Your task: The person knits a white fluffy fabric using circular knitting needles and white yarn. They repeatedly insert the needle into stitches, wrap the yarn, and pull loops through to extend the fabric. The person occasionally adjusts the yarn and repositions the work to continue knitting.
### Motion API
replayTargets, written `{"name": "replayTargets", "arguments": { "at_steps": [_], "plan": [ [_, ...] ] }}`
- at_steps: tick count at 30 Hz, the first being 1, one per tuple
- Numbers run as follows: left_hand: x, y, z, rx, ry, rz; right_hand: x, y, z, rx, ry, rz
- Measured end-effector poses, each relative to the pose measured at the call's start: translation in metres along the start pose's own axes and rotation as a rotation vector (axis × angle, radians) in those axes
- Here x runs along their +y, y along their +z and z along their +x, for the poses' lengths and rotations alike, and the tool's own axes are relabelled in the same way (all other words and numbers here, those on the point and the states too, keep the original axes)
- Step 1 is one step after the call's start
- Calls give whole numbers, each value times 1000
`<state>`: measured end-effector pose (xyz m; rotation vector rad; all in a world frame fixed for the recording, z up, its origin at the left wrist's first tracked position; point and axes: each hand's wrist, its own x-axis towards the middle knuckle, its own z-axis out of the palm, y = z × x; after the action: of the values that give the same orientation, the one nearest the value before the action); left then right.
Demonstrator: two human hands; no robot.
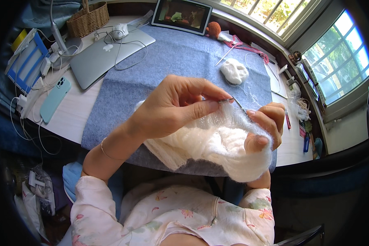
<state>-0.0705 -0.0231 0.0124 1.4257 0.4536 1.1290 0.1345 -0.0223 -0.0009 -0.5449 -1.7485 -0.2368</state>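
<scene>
White fluffy knitting (209,143) bunched over the blue mat (168,61), left hand (172,108) pinching the needle (233,100), right hand (266,127) gripping fabric, probably feeding stitches

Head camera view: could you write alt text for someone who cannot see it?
Two hands, the left hand and right hand, hold thin knitting needles with fluffy white knitting over a blue cloth on a desk. Farther back lie a ball of white yarn, a closed laptop, a phone and a tablet.
</scene>
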Motion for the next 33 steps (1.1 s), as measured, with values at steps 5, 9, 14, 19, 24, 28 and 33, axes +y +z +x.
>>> {"name": "replayTargets", "arguments": {
  "at_steps": [5, 9, 14, 19, 24, 28, 33],
  "plan": [
    [-6, 1, -1, 16, -25, -51, 0, 1, 0, -20, -16, 30],
    [-8, 0, -1, 1, -27, -82, 1, 0, -1, -41, -3, 51],
    [-8, 0, -2, -1, -32, -156, 0, 1, -1, -65, 0, 60],
    [-12, 1, -3, 28, -13, -171, 0, 2, -1, -63, -7, 65],
    [-15, 0, -2, 2, -27, -155, 0, 3, -2, -66, -13, 78],
    [-22, 5, -3, 8, -43, -161, -4, -2, -1, -143, -48, -43],
    [-33, 14, -9, 36, -79, -17, 9, 3, 11, -340, -24, -40]
  ]
}}
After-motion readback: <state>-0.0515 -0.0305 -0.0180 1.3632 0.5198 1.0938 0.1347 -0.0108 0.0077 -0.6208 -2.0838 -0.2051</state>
